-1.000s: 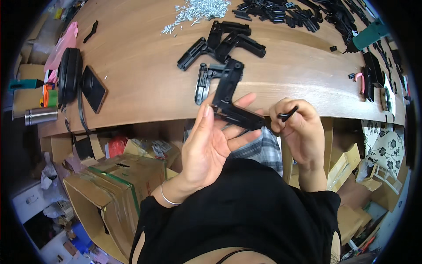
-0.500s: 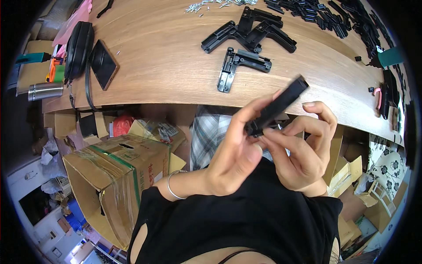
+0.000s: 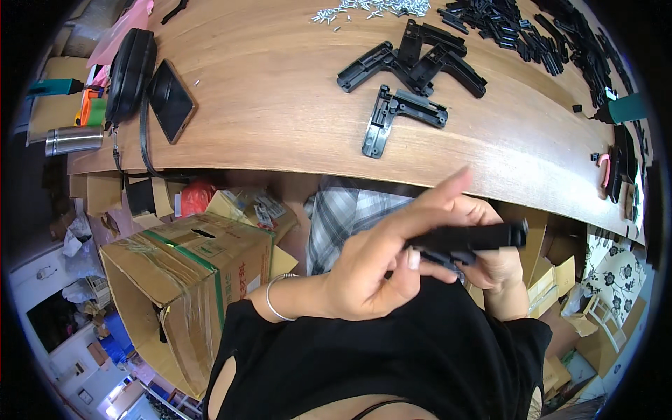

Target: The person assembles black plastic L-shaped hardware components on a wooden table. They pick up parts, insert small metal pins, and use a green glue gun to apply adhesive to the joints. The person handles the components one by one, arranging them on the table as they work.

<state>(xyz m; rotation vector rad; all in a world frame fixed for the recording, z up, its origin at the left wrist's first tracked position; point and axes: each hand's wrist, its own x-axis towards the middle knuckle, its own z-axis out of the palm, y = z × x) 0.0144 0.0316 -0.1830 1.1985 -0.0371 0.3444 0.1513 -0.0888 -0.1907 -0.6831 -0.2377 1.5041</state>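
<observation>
A black plastic pistol-shaped body (image 3: 483,238), blurred in part, is held over my lap, close to the table's front edge. My left hand (image 3: 378,262) is closed on its left end, thumb below and index finger stretched out above. Behind it my right hand (image 3: 500,269) curls its fingers against the same piece; the body hides part of them. On the table beyond lies one black pistol-shaped half shell (image 3: 406,110), its ribbed inside facing up. Farther back, several more such shells (image 3: 427,59) lie overlapping in a pile.
Loose silver screws (image 3: 378,8) lie at the far edge, beside heaps of small black parts (image 3: 497,28). A green-handled tool (image 3: 623,109) is at the right. On the left are a phone (image 3: 170,101), a black case (image 3: 131,77) and a steel flask (image 3: 73,141). A cardboard box (image 3: 189,280) stands below left.
The black body has swung from a steep slant to nearly level and come lower, toward me. My right hand has moved from its near side to behind it. The view has shifted slightly.
</observation>
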